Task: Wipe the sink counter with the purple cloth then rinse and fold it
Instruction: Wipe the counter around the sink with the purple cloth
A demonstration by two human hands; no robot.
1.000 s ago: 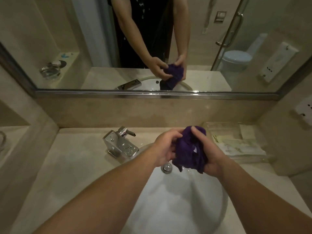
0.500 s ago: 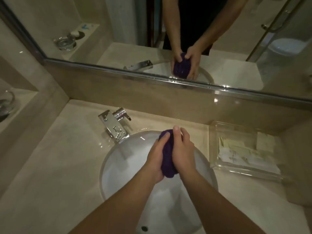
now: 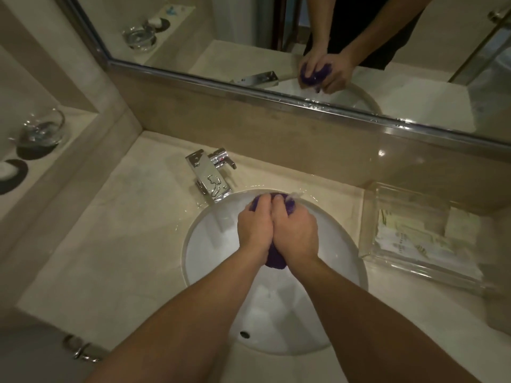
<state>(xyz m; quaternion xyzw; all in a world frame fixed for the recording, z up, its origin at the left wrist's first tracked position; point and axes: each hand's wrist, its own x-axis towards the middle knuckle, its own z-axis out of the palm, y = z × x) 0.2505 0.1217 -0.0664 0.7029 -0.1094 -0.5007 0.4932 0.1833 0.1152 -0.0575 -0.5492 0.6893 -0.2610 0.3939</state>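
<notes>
Purple cloth (image 3: pixel 273 261), bunched into a tight wad, sits squeezed between two hands over the white sink basin (image 3: pixel 210 244), just in front of the chrome faucet (image 3: pixel 210 178). The left hand (image 3: pixel 255 226) and right hand (image 3: pixel 296 230) press side by side, fingers curled round the wad, so only its ends show. This looks like wringing after the rinse. To do it well, the person should keep the wad low over the basin so drips land inside, and squeeze evenly before unfolding. On the beige counter (image 3: pixel 116 233) to the right, a clear tray (image 3: pixel 370 244) holds pale paper packets. A glass bowl (image 3: pixel 41 131) on the left shelf looks empty.
</notes>
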